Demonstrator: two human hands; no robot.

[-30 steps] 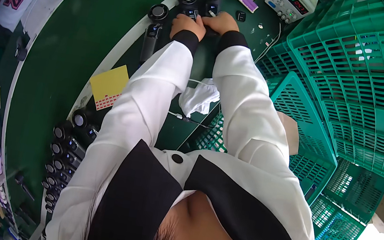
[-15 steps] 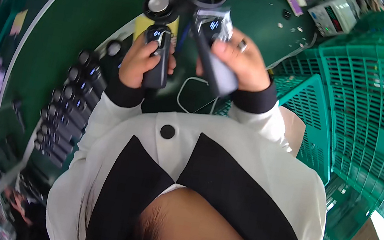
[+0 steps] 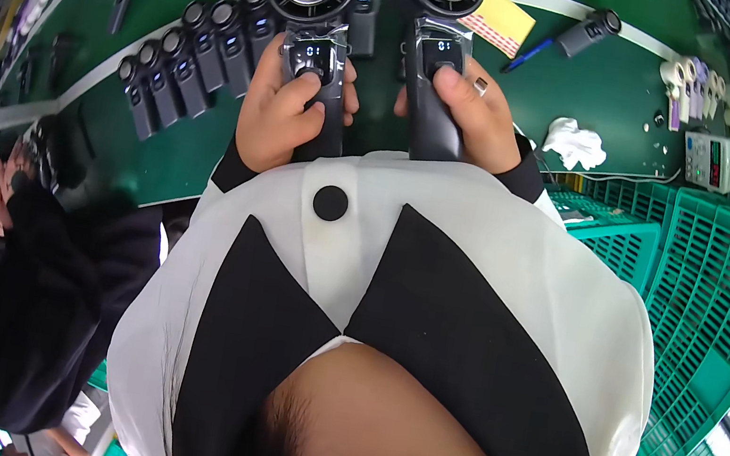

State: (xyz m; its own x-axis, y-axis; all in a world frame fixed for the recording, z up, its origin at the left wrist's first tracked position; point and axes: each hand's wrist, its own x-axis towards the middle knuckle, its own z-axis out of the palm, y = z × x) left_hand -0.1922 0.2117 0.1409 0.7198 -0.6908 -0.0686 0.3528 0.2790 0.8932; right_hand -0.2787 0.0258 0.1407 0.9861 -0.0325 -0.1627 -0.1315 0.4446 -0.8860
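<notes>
I hold two dark handheld fans side by side over the green table, each with a round silver centre in a black ring and a lit display. My left hand (image 3: 283,115) is closed around the handle of the left fan (image 3: 316,56), its thumb just below the display. The right fan (image 3: 435,101) is gripped in my right hand (image 3: 485,118), which wears a ring; that thumb presses at the lower edge of the display. Clear film seems to cover both display areas. My far-side fingers show only in part behind the handles.
Several similar fans (image 3: 181,75) stand in a slanting row at left. One more fan (image 3: 589,34) lies at back right near a blue pen (image 3: 528,56) and yellow card (image 3: 502,23). White cloth (image 3: 575,145), an instrument box (image 3: 712,163) and green crates (image 3: 719,284) are at right. A person in black (image 3: 52,303) is at lower left.
The view has turned, bringing the row of fans higher in the picture. My hands have moved apart slightly, and the right fan, tilted before, now stands straighter beside the left one.
</notes>
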